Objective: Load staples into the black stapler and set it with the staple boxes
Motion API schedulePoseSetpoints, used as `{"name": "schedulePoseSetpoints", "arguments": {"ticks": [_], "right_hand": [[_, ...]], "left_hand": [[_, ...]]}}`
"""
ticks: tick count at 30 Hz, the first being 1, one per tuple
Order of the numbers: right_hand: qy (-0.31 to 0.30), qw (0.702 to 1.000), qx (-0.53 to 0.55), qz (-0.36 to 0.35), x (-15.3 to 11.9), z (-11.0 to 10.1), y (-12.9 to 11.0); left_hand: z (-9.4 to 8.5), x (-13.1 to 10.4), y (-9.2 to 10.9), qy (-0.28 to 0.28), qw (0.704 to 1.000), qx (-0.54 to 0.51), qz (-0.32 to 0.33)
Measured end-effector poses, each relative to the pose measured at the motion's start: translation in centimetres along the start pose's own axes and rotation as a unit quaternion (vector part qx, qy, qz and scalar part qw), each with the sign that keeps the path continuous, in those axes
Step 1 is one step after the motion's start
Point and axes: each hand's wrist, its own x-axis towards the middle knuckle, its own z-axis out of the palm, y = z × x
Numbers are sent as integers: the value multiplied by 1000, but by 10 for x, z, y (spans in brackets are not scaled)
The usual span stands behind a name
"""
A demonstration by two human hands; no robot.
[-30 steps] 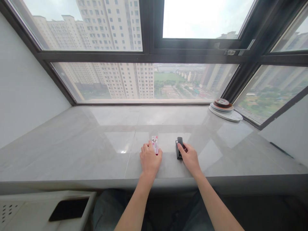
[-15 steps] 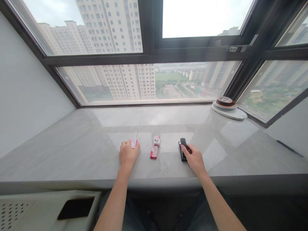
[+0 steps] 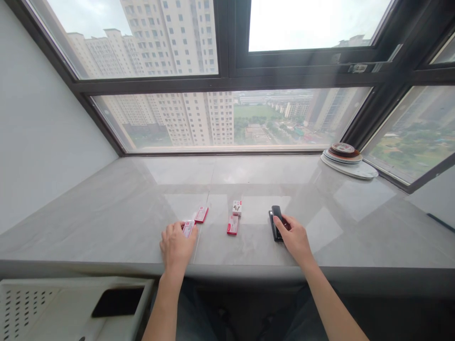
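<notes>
My left hand (image 3: 177, 244) grips a small red-and-white box (image 3: 188, 228) at the counter surface, fingers and thumb on its sides. Just beyond it lies a second flat red-and-white box (image 3: 201, 214), untouched. In the middle, a small white box with a dark picture (image 3: 237, 207) stands against the far end of another red-and-white box (image 3: 232, 225). My right hand (image 3: 295, 235) is closed around a black stapler (image 3: 276, 222) resting on the counter, its thumb on the top arm.
A stack of plates (image 3: 346, 161) stands in the back right corner by the window. Below the counter (image 3: 117, 227) at left is a white perforated unit (image 3: 64, 308) with a dark phone-like object (image 3: 117, 302) on it. A dark thin strip (image 3: 441, 221) lies at far right.
My left hand has moved nearer to me and to the left with one box. The second box beyond it has come into view. My right hand stays on the stapler; the view has shifted slightly.
</notes>
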Motion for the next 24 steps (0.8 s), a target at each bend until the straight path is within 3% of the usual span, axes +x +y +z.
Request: {"name": "schedulePoseSetpoints", "arguments": {"ticks": [4,7,11,14,18,24], "right_hand": [[1,1000,5,2,-1,0,-1],[-2,1000,16,8,-1,1,-1],[-11,999,22,20,-1,2,0],[-16,1000,21,9,-3,2,-2],[9,999,-12,-39,-8,-1,-7],[-83,983,-12,-165,-6,5,-33]], "left_hand": [[-6,-29,41,54,997,-43,30],[-1,-50,84,-11,984,-116,137],[17,-52,125,-56,973,-126,185],[26,-44,133,-43,977,-107,177],[26,-48,124,-62,976,-107,178],[9,-68,118,-138,922,-165,321]]}}
